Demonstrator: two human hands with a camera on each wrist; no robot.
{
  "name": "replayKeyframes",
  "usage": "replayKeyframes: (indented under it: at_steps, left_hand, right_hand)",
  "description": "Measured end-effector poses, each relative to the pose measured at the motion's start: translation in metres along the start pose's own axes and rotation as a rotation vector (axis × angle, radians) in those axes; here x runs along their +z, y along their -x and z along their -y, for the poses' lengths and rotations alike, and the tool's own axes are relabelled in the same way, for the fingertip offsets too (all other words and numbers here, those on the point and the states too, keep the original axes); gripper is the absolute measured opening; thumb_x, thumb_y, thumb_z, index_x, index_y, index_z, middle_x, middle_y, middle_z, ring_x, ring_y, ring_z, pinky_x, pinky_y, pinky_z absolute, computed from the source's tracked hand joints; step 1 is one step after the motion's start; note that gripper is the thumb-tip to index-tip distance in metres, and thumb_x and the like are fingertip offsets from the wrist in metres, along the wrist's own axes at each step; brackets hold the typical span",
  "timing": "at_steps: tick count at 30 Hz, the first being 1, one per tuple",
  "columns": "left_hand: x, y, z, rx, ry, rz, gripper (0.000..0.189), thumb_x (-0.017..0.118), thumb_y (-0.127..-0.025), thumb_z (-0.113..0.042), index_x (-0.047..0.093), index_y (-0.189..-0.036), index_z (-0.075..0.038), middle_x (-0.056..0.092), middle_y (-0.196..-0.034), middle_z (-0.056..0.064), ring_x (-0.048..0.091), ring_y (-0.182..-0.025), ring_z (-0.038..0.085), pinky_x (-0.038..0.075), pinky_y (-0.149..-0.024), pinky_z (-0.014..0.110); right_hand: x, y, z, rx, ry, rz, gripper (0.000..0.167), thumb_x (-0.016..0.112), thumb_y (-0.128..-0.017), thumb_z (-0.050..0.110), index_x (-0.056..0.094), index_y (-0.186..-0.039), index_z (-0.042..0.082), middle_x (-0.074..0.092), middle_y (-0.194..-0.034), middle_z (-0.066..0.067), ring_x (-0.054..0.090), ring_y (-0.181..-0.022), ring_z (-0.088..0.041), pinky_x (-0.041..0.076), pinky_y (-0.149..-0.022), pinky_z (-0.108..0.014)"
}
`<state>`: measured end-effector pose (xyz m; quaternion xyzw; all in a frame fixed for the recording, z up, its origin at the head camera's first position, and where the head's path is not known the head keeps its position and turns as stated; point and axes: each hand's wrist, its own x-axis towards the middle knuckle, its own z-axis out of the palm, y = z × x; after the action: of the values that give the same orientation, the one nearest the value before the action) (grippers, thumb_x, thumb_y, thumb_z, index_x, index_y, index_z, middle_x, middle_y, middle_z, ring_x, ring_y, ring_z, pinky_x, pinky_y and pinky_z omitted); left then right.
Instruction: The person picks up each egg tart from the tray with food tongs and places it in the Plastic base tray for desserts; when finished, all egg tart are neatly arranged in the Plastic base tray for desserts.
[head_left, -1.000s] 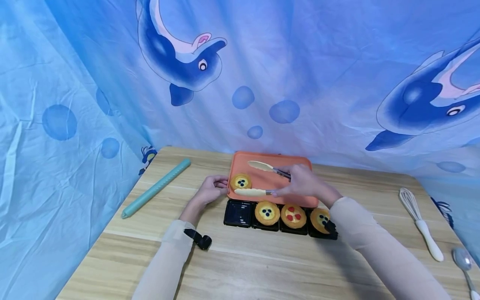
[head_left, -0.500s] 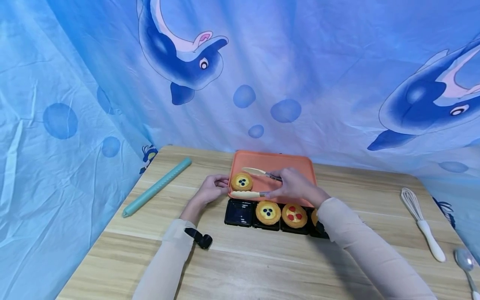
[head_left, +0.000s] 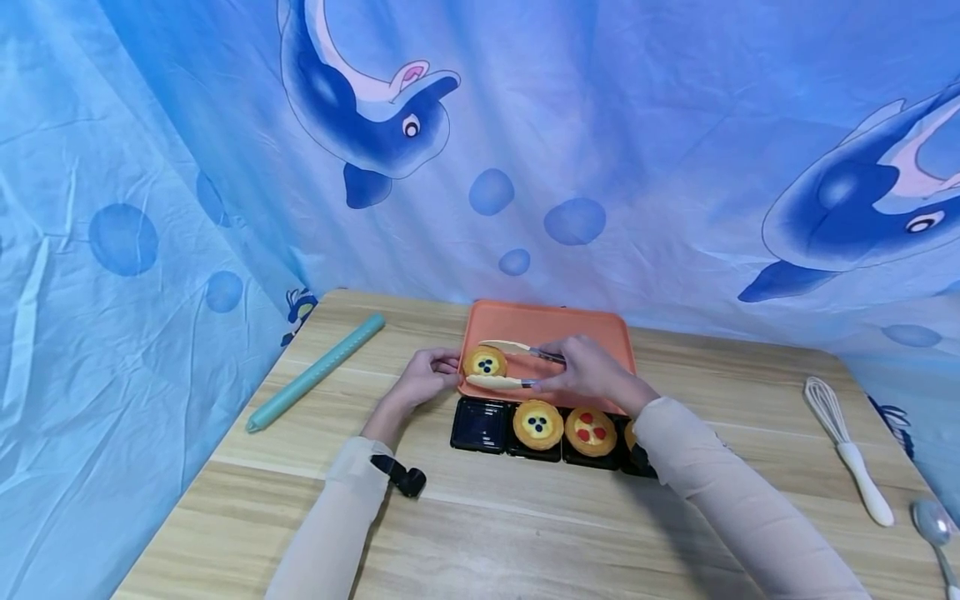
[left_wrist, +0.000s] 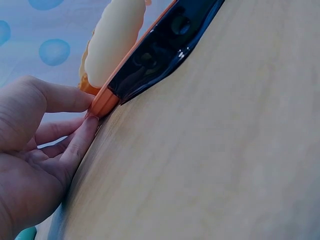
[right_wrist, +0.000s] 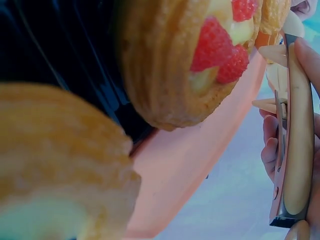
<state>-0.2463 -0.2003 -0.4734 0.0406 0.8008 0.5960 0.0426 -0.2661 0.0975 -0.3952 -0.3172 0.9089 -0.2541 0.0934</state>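
Observation:
In the head view, an orange tray [head_left: 558, 318] lies at the back of the table. A tart with blueberries [head_left: 486, 363] sits at the tray's left end. My left hand [head_left: 425, 379] pinches the tray's left rim [left_wrist: 105, 101] between thumb and fingers, as the left wrist view shows. Tongs [head_left: 498, 382] with cream-coloured tips are gripped in my right hand [head_left: 588, 367]. Their spread tips lie either side of the tart, one behind it and one along its near edge. The tongs' handle [right_wrist: 299, 140] shows at the right of the right wrist view.
Before the tray runs a row of black plastic compartments [head_left: 480, 427]. They hold a blueberry tart [head_left: 537, 425], a strawberry tart [head_left: 591, 432] and another partly hidden by my sleeve. A teal rolling pin [head_left: 315, 372] lies left; a whisk [head_left: 847, 450] and spoon [head_left: 932, 523] lie right.
My right hand has moved left with the tongs, bringing their tips around the tart on the tray, and the gap between the tips has narrowed. My left hand stays at the tray rim.

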Motion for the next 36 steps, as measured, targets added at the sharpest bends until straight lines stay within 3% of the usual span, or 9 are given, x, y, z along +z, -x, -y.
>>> replayKeyframes:
  at_steps: [4, 7, 13, 18, 22, 26, 29, 33, 36]
  left_hand:
    - [0.000, -0.001, 0.001, 0.003, 0.004, 0.007, 0.047, 0.068, -0.085, 0.004, 0.058, -0.130, 0.008, 0.064, -0.111, 0.018, 0.060, -0.098, 0.026, 0.051, -0.082, 0.028]
    - [0.001, -0.001, 0.001, 0.002, 0.016, 0.002, 0.047, 0.068, -0.084, 0.005, 0.058, -0.130, 0.008, 0.063, -0.111, 0.018, 0.061, -0.097, 0.026, 0.051, -0.082, 0.028]
    - [0.000, 0.000, 0.002, 0.009, 0.017, -0.003, 0.047, 0.068, -0.084, 0.007, 0.058, -0.130, 0.009, 0.064, -0.110, 0.017, 0.061, -0.097, 0.025, 0.051, -0.082, 0.028]
    - [-0.001, 0.000, 0.004, 0.017, 0.006, 0.002, 0.044, 0.068, -0.086, 0.006, 0.059, -0.129, 0.009, 0.064, -0.110, 0.017, 0.061, -0.099, 0.028, 0.051, -0.084, 0.029]
    - [-0.002, 0.001, 0.005, 0.016, -0.006, -0.001, 0.044, 0.069, -0.087, 0.003, 0.060, -0.129, 0.007, 0.064, -0.111, 0.017, 0.061, -0.100, 0.028, 0.051, -0.085, 0.031]
    - [-0.001, 0.001, 0.006, 0.027, -0.016, 0.001, 0.044, 0.067, -0.087, 0.004, 0.059, -0.130, 0.008, 0.065, -0.111, 0.017, 0.062, -0.099, 0.027, 0.051, -0.085, 0.030]
    - [-0.001, 0.001, 0.005, 0.036, -0.021, 0.005, 0.043, 0.067, -0.087, 0.003, 0.059, -0.129, 0.009, 0.065, -0.111, 0.018, 0.062, -0.098, 0.026, 0.051, -0.085, 0.031]
    - [0.000, 0.001, 0.004, 0.034, -0.025, 0.012, 0.043, 0.068, -0.088, 0.000, 0.059, -0.129, 0.008, 0.064, -0.111, 0.018, 0.061, -0.099, 0.027, 0.051, -0.085, 0.032]
    - [0.000, 0.000, 0.002, 0.024, -0.015, 0.013, 0.044, 0.068, -0.087, 0.002, 0.059, -0.130, 0.008, 0.064, -0.111, 0.018, 0.061, -0.099, 0.027, 0.051, -0.085, 0.033]
  right_hand:
    - [-0.002, 0.001, -0.001, -0.001, -0.001, -0.012, 0.073, 0.079, -0.083, 0.046, 0.058, -0.138, 0.003, 0.045, -0.054, 0.004, 0.021, -0.040, -0.011, 0.035, -0.048, -0.029]
    - [-0.007, 0.002, 0.000, -0.019, -0.010, -0.025, 0.072, 0.080, -0.082, 0.044, 0.059, -0.136, 0.002, 0.065, -0.076, -0.002, 0.021, -0.041, -0.011, 0.045, -0.060, -0.032]
    - [-0.019, 0.008, 0.005, -0.069, -0.002, -0.054, 0.071, 0.082, -0.081, 0.043, 0.061, -0.134, 0.001, 0.072, -0.103, -0.011, 0.024, -0.041, -0.010, 0.048, -0.070, -0.036]
    - [-0.026, 0.017, 0.014, -0.125, 0.016, -0.076, 0.067, 0.081, -0.082, 0.042, 0.063, -0.132, 0.002, 0.068, -0.122, -0.011, 0.058, -0.064, -0.011, 0.052, -0.075, -0.037]
    - [-0.029, 0.027, 0.024, -0.155, 0.028, -0.075, 0.065, 0.081, -0.083, 0.040, 0.063, -0.133, 0.003, 0.066, -0.125, -0.009, 0.069, -0.089, -0.020, 0.054, -0.081, -0.039]
    - [-0.028, 0.037, 0.031, -0.177, 0.056, -0.056, 0.065, 0.081, -0.083, 0.041, 0.063, -0.133, 0.005, 0.067, -0.125, -0.008, 0.062, -0.070, -0.015, 0.053, -0.077, -0.038]
    - [-0.026, 0.045, 0.034, -0.182, 0.084, -0.029, 0.067, 0.080, -0.082, 0.045, 0.063, -0.134, 0.006, 0.073, -0.103, -0.003, 0.038, -0.050, -0.007, 0.048, -0.068, -0.034]
    - [-0.023, 0.052, 0.036, -0.196, 0.104, 0.002, 0.068, 0.078, -0.083, 0.047, 0.062, -0.134, 0.006, 0.065, -0.074, 0.003, 0.020, -0.045, -0.005, 0.042, -0.060, -0.029]
    - [-0.021, 0.055, 0.037, -0.213, 0.108, 0.007, 0.066, 0.079, -0.083, 0.046, 0.063, -0.133, 0.006, 0.072, -0.088, -0.001, 0.024, -0.046, -0.003, 0.042, -0.059, -0.027]
